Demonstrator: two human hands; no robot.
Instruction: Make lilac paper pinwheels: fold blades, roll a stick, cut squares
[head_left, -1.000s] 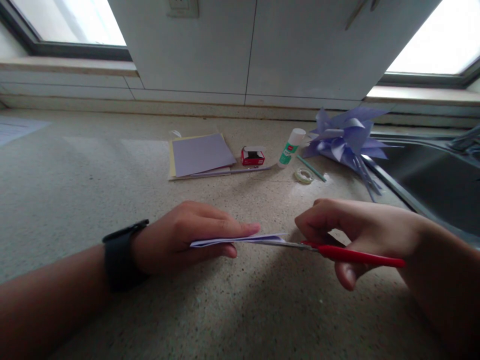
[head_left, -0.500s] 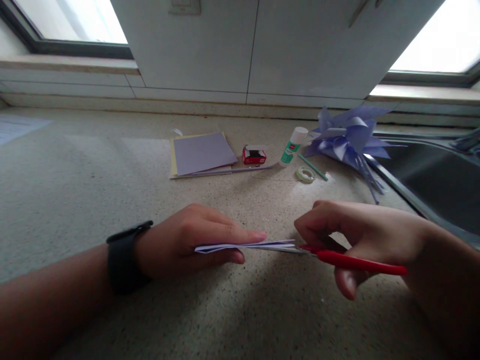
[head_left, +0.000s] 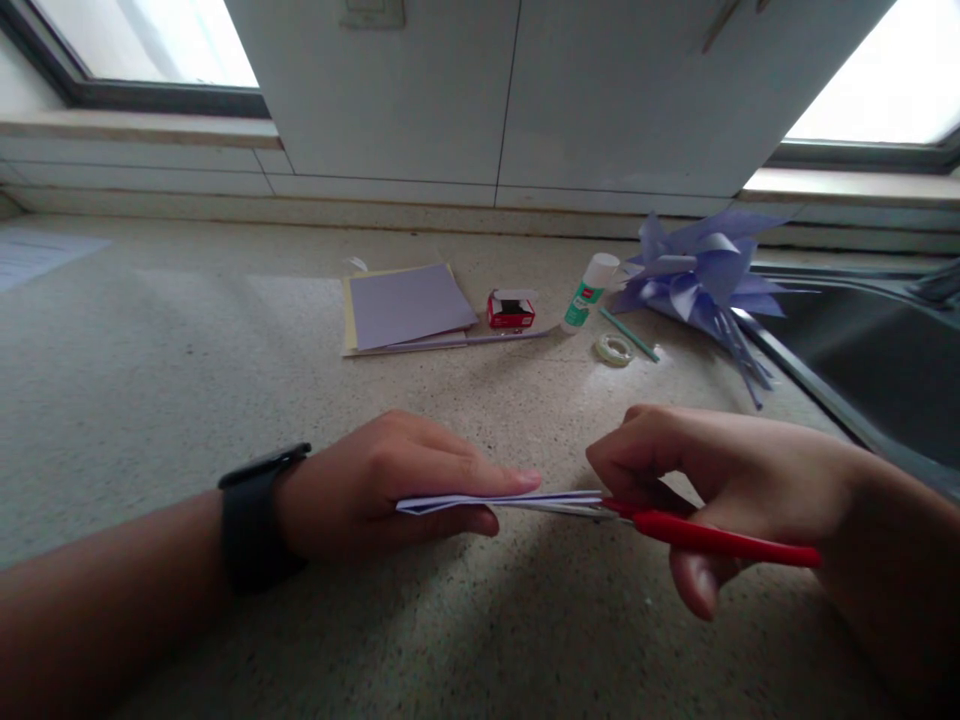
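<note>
Head view shows a folded paper (head_left: 480, 499) held flat and edge-on, pinched between the thumb and fingers of the left hand (head_left: 382, 490). Red-handled scissors (head_left: 690, 535) meet its free end from the right, gripped in the right hand (head_left: 712, 480) (fingers curled about the handles; the blades are too thin to tell apart). Both hover just above the speckled counter (head_left: 187, 340). Beyond the hands lie a purple sheet (head_left: 409, 305), a red box (head_left: 511, 310), a glue stick (head_left: 589, 290), a tape ring (head_left: 613, 349) and a purple paper flower (head_left: 697, 275).
</note>
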